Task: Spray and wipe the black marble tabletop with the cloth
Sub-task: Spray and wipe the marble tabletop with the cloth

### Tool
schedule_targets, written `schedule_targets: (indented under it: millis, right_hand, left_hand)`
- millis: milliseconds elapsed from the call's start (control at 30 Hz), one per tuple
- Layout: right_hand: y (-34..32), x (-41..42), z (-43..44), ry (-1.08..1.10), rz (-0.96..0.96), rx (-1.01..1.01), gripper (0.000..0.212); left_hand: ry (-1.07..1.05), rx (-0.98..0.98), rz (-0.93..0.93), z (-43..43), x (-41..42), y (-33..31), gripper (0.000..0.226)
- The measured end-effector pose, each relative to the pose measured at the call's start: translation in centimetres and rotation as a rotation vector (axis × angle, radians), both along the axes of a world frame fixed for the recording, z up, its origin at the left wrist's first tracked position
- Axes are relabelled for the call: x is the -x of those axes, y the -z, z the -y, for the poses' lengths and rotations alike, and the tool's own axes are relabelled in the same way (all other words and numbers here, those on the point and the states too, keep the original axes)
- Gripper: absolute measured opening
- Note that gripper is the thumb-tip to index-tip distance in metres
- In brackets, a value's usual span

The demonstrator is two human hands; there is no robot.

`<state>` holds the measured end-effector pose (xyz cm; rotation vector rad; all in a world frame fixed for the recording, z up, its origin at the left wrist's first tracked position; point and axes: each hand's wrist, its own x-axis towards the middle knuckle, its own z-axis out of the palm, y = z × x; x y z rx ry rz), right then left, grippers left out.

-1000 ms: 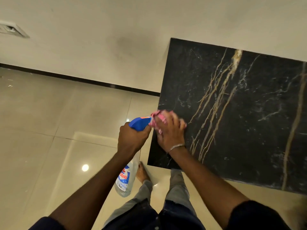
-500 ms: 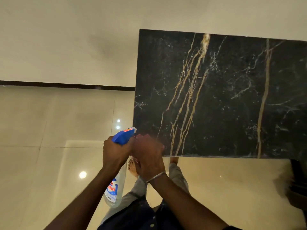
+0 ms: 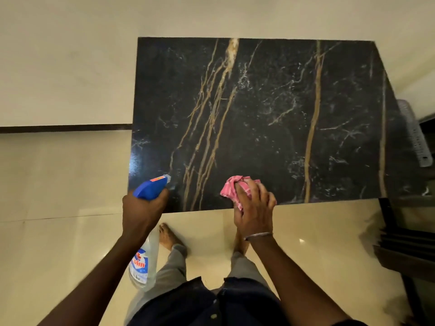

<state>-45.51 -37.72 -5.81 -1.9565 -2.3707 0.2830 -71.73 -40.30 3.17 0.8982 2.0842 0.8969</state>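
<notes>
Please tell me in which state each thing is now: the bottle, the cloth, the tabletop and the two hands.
Spray bottle: held in the air, nozzle aimed at the tabletop's near-left corner.
Pink cloth: bunched, lying on the marble near the front edge.
Black marble tabletop: shiny patch at the near-left corner.
Left hand: grips the bottle's neck.
Right hand: fingers curled over the cloth, holding it on the marble.

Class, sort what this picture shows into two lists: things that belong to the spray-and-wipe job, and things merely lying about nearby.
Belongs to the job: black marble tabletop; pink cloth, held on it by the right hand; spray bottle, gripped by the left hand.
Lying about: white perforated object beyond the tabletop's right edge; dark furniture at the right.
</notes>
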Motion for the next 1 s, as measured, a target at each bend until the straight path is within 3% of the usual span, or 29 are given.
schedule_targets:
  millis: [233,433,800,1000]
  right_hand:
    - [-0.4,-8.2,-1.9,0.225,0.043,-0.040,0.054]
    - [-0.5,-2.7,-1.0,0.440,0.036,0.017,0.059]
    - [-1.0,24.0,3.5,-0.020,-0.097,0.089,0.063]
    - [-0.4,27.6,5.0,-0.242,-0.101,0.107,0.061]
  left_hand:
    - [-0.023,-0.051,0.035,-0.7,-6.4,-0.4,0.015]
    - [-0.071,-0.033,0.090,-0.3,-5.9,-0.6,0.015]
    - [-0.150,-0.015,-0.039,3.5,7.2,-1.0,0.021]
    - [-0.158,0.012,-0.068,5.0,10.8,-0.2,0.020]
